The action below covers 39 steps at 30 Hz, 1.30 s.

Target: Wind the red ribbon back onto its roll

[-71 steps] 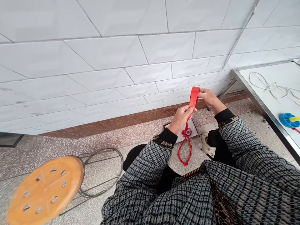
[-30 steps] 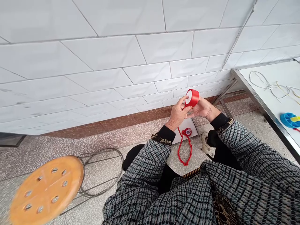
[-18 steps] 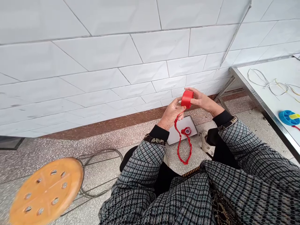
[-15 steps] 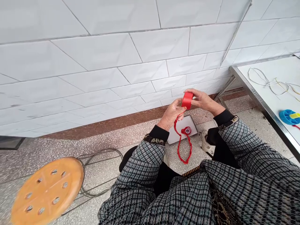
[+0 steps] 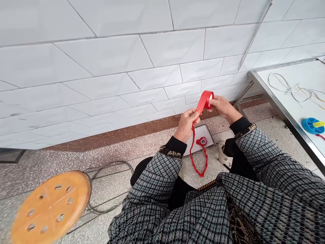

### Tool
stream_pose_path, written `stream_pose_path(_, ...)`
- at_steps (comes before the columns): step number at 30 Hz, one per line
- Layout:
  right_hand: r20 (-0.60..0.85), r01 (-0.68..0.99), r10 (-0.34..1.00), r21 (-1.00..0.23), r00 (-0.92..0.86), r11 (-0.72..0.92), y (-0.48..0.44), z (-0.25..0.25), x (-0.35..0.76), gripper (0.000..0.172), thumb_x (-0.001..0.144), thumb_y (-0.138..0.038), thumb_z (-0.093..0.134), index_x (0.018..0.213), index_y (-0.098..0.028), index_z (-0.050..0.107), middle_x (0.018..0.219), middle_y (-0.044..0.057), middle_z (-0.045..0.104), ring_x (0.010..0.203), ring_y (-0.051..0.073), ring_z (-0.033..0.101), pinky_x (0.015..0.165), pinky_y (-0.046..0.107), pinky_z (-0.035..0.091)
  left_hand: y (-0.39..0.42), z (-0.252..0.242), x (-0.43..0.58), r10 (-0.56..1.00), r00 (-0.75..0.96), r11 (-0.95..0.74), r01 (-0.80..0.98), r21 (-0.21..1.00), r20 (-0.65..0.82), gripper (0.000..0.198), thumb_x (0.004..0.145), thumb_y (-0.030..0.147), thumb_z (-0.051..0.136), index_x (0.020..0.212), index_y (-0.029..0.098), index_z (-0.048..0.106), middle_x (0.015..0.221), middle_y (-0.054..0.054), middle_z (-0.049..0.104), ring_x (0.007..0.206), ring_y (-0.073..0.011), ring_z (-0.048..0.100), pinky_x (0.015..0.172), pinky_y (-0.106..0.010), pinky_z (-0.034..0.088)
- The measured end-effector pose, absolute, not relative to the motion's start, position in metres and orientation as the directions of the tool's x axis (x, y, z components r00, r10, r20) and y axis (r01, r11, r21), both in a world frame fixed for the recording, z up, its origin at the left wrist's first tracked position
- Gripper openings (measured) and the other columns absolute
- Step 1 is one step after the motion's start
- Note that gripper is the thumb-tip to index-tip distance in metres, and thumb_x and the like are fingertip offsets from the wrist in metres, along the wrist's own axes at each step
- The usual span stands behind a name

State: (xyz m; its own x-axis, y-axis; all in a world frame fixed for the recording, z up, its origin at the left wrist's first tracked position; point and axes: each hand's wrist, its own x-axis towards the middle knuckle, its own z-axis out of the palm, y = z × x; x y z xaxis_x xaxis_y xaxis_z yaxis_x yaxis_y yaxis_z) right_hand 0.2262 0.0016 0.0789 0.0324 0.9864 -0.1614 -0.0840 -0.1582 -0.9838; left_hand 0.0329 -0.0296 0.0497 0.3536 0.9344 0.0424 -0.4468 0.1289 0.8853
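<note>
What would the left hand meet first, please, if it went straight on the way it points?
Beyond the ribbon it pinches, the left hand would probably meet the big roll first, though depth is unclear.

Orange stool (image 5: 50,206), cables (image 5: 290,90) on table (image 5: 291,109).

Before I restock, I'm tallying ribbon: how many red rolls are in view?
2. One red roll is held in the hands; the other roll lies on the white panel below. Others may be hidden.
</note>
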Motion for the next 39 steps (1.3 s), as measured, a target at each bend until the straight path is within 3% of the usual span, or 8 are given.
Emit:
stream_pose_path(4,-0.321,-0.261,0.946,-0.912,-0.03,-0.318,-0.005,0.079,0.21,0.016,0.093,-0.007,0.064,0.081,-0.015,0.071,0.071,0.005,0.075,0.061,0.013,0.068,0.059,0.02,0.059,-0.03,0.048,0.037,0.939,0.343,0.153,-0.423,0.893,0.001,0.048,0.068,0.048,0.099,0.072,0.017,0.063,0.063,0.005,0.055,0.051,-0.0049,0.045,0.053,-0.021,0.031)
stream_pose_path(11,-0.435,-0.458,0.897,-0.782,-0.084,-0.422,-0.004,0.065,0.199,0.02,0.1,-0.005,0.06,0.085,-0.016,0.069,0.071,0.004,0.075,0.059,0.011,0.068,0.059,0.018,0.058,-0.03,0.042,0.042,0.958,0.284,0.128,-0.334,0.934,-0.03,0.044,0.07,0.049,0.095,0.072,0.017,0.065,0.057,0.005,0.053,0.051,-0.0055,0.04,0.052,-0.021,0.029)
stream_pose_path(15,-0.486,-0.461,0.862,-0.738,-0.144,-0.493,-0.002,0.058,0.2,0.013,0.102,-0.013,0.066,0.09,-0.018,0.069,0.072,0.003,0.076,0.06,0.012,0.068,0.059,0.018,0.057,-0.029,0.041,0.044,0.985,0.155,0.117,-0.303,0.946,-0.072,0.038,0.073,0.038,0.092,0.093,0.018,0.067,0.065,0.004,0.065,0.052,-0.007,0.05,0.053,-0.02,0.035)
stream_pose_path(19,-0.537,-0.421,0.814,-0.7,-0.222,-0.577,-0.006,0.058,0.203,0.007,0.102,-0.023,0.072,0.095,-0.021,0.071,0.083,0.005,0.081,0.073,0.016,0.075,0.072,0.027,0.065,-0.027,0.042,0.041,0.975,0.213,0.11,-0.257,0.96,-0.054,0.057,0.078,0.03,0.086,0.129,0.02,0.065,0.063,0.008,0.065,0.046,-0.0081,0.047,0.049,-0.022,0.035)
stream_pose_path(25,-0.578,-0.375,0.784,-0.691,-0.227,-0.618,-0.01,0.062,0.203,0.013,0.097,-0.031,0.077,0.091,-0.022,0.07,0.083,0.006,0.079,0.076,0.02,0.075,0.082,0.038,0.066,-0.023,0.039,0.038,0.969,0.248,0.049,-0.161,0.986,-0.008,0.054,0.079,0.03,0.086,0.129,0.018,0.067,0.064,0.006,0.068,0.044,-0.0076,0.047,0.047,-0.023,0.034)
stream_pose_path(30,-0.546,-0.394,0.828,-0.738,-0.13,-0.548,-0.004,0.058,0.203,0.005,0.093,-0.025,0.072,0.09,-0.022,0.068,0.081,0.003,0.077,0.077,0.018,0.073,0.08,0.033,0.061,-0.033,0.043,0.04,0.965,0.262,0.097,-0.229,0.969,-0.034,0.06,0.084,0.037,0.084,0.136,0.02,0.059,0.059,0.009,0.063,0.04,-0.0104,0.052,0.044,-0.024,0.036)
stream_pose_path(34,-0.502,-0.426,0.865,-0.783,0.004,-0.453,-0.002,0.058,0.204,0.004,0.093,-0.02,0.067,0.089,-0.021,0.067,0.083,0.0,0.077,0.08,0.017,0.073,0.081,0.031,0.056,-0.04,0.049,0.039,0.949,0.313,0.131,-0.293,0.947,-0.034,0.054,0.081,0.052,0.088,0.114,0.021,0.059,0.054,0.011,0.058,0.039,-0.0109,0.054,0.044,-0.024,0.036)
stream_pose_path(39,-0.479,-0.417,0.878,-0.799,0.005,-0.434,-0.007,0.064,0.201,0.008,0.09,-0.024,0.071,0.086,-0.021,0.065,0.082,0.0,0.075,0.086,0.019,0.07,0.091,0.038,0.054,-0.039,0.047,0.038,0.918,0.397,0.164,-0.338,0.927,-0.017,0.051,0.077,0.06,0.089,0.087,0.022,0.057,0.048,0.011,0.048,0.038,-0.0088,0.05,0.045,-0.023,0.034)
